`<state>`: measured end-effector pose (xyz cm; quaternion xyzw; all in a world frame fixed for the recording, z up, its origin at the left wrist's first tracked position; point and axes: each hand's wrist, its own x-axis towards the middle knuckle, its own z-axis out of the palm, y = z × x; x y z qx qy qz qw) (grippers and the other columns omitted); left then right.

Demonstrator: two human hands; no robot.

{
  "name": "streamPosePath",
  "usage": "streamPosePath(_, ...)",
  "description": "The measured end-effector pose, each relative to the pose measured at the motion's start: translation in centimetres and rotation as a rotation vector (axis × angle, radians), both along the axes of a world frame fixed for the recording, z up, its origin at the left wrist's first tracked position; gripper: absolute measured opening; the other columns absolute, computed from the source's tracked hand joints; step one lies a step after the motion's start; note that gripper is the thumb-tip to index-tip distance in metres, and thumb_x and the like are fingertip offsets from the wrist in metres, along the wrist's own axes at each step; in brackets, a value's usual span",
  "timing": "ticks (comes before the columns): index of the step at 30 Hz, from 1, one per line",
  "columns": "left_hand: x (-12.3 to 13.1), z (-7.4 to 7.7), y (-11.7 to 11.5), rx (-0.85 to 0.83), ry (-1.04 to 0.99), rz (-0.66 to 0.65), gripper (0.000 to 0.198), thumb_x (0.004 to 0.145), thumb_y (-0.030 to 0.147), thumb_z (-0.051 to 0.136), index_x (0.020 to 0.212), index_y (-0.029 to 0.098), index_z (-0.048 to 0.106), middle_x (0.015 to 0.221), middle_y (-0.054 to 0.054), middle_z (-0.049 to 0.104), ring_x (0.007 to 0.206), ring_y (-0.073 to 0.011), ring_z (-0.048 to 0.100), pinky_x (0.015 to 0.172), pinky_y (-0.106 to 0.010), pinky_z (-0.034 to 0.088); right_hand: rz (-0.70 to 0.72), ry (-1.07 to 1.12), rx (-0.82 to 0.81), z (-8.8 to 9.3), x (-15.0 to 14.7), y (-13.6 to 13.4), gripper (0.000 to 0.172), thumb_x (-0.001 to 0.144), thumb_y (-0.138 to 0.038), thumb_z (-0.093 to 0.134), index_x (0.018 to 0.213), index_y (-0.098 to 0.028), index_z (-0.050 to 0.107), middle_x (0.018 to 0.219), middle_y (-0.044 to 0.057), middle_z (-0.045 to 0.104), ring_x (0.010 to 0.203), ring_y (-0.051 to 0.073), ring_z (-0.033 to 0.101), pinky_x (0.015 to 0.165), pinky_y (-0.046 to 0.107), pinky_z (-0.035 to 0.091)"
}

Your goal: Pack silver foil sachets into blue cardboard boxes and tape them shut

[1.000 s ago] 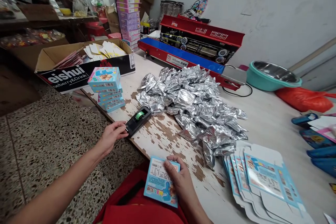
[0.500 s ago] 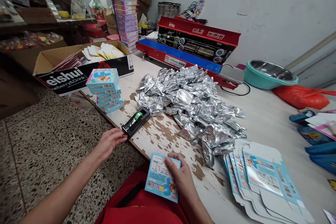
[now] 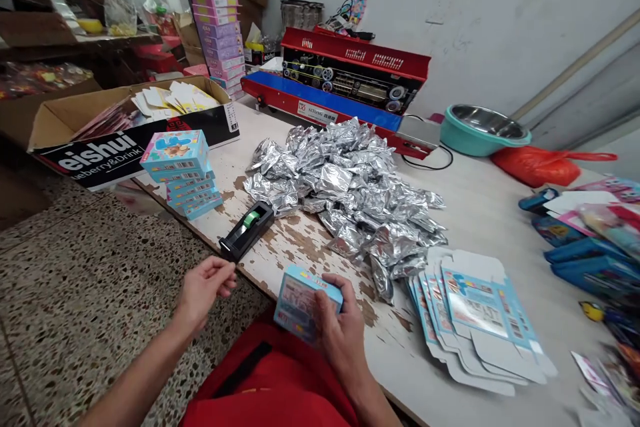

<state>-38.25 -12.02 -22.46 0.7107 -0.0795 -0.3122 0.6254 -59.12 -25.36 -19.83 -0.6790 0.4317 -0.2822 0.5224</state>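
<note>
My right hand (image 3: 343, 327) grips a small light-blue carton (image 3: 305, 303) above my lap, thumb on its printed face. That carton is tilted, its top end towards the table. My left hand (image 3: 207, 290) is pinched, thumb against fingers, just off the table edge; whatever is between the fingertips is too small to make out. Close beyond it lies a black tape dispenser (image 3: 247, 230) with a green core. Filled blue cartons (image 3: 183, 170) stand stacked to the left. Silver foil packets (image 3: 345, 187) form a heap mid-table, and flat unfolded cartons (image 3: 483, 313) lie to the right.
A red machine with a blue belt (image 3: 325, 90) stands behind the packets. An open cardboard box (image 3: 135, 127) of flat cartons is at left, beside a tall carton stack (image 3: 220, 33). A teal basin (image 3: 483, 133), a red bag (image 3: 540, 163) and blue pouches (image 3: 590, 267) sit right.
My left hand has drawn back from the tape dispenser's end towards me and closed into a tighter pinch. In my right hand the carton has tipped, showing its top end.
</note>
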Motion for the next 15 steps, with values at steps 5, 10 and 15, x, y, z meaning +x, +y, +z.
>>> streamPosePath(5, -7.8, 5.5, -3.4, -0.327, 0.345, -0.087, 0.035, 0.065, 0.038, 0.08, 0.081, 0.014, 0.059, 0.064, 0.001, 0.06, 0.049, -0.0074, 0.052, 0.044, -0.015, 0.04, 0.056, -0.038, -0.661, -0.2, 1.0, 0.9, 0.037, 0.089, -0.039, 0.057, 0.12, -0.021, 0.049, 0.102, 0.01, 0.067, 0.083, 0.021, 0.067, 0.069, 0.031, 0.055)
streamPosePath(10, -9.9, 4.8, -4.6, -0.373, 0.42, -0.238, 0.078, 0.08, 0.038, 0.069, 0.143, 0.033, 0.024, 0.068, 0.004, 0.056, 0.049, -0.0076, 0.048, 0.047, -0.017, 0.04, 0.053, -0.092, -0.899, -0.4, 1.0, 1.4, 0.042, 0.092, -0.041, 0.051, 0.128, -0.02, 0.04, 0.101, 0.009, 0.067, 0.082, 0.018, 0.068, 0.065, 0.028, 0.057)
streamPosePath(15, -6.4, 2.9, -4.3, -0.145, -0.777, -0.326, 0.047, 0.083, 0.038, 0.064, 0.13, 0.036, 0.055, 0.096, -0.006, 0.06, 0.09, -0.0192, 0.058, 0.08, -0.032, 0.052, 0.054, -0.034, -0.712, 0.4, 0.7, 0.9, 0.038, 0.092, -0.043, 0.05, 0.122, -0.02, 0.043, 0.096, 0.008, 0.067, 0.077, 0.018, 0.068, 0.063, 0.027, 0.056)
